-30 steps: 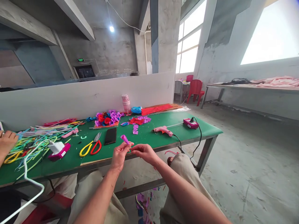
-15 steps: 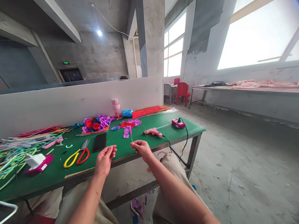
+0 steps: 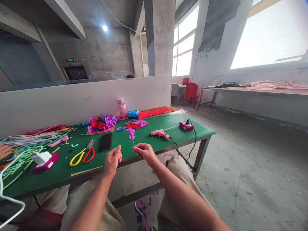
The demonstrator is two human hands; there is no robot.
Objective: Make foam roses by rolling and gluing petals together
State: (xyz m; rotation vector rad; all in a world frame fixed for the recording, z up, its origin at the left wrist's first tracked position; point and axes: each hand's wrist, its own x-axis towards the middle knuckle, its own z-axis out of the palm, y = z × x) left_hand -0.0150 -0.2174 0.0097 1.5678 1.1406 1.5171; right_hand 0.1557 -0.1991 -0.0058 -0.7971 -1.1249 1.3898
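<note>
My right hand (image 3: pixel 145 152) pinches a thin white stem (image 3: pixel 133 142) between thumb and fingertips. At the stem's top is a purple paper flower piece (image 3: pixel 131 132), in front of purple scraps on the green table. Just to the left, my left hand (image 3: pixel 113 160) is closed, thumb against curled fingers; whether anything small is inside is hidden. Beyond the right hand lies a pink glue gun (image 3: pixel 160 133). Left of my left hand are a black phone (image 3: pixel 105 142) and scissors (image 3: pixel 87 151) with one yellow and one red handle.
Purple, red and blue paper flowers (image 3: pixel 102 123) are heaped at the back, near loose petals (image 3: pixel 137 124) and a pink bottle (image 3: pixel 122 107). Colourful sticks (image 3: pixel 31 142) cover the left end, where another person's hand (image 3: pixel 5 150) reaches in. Power strips (image 3: pixel 186 125) sit at both ends.
The view has shifted slightly, moving the scene a little right. My left fingers have curled in more tightly. Another person's hand and more of a white cable now show at the left edge.
</note>
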